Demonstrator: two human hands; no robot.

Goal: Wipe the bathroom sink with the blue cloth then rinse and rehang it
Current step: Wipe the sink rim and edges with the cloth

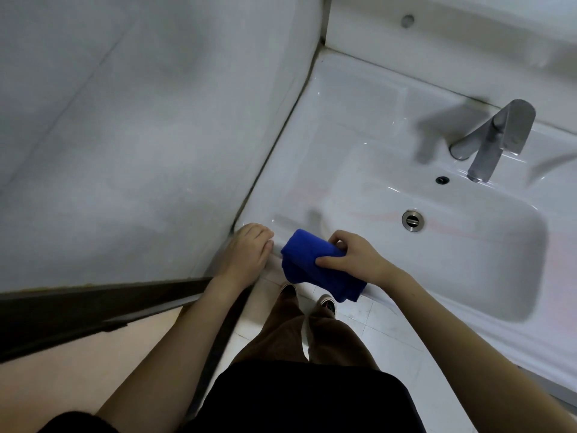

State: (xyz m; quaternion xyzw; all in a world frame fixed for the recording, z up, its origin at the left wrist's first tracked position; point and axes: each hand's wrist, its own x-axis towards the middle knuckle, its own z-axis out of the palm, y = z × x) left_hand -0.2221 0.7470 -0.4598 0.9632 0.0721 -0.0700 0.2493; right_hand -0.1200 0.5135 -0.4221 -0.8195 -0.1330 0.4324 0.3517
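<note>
Blue cloth, folded, lies at the white sink's front left corner, my right hand clamped on it; my left hand rests open beside the grey wall. Faucet stands at the back edge.

Basin open; faucet at rear.

Both bare forearms reach forward; left hand lies flat, right hand curls closed.

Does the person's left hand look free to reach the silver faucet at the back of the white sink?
Probably yes. The left hand rests empty on the white sink's front corner, and nothing stands between it and the silver faucet; the right hand holds the folded blue cloth low by the rim.
</note>
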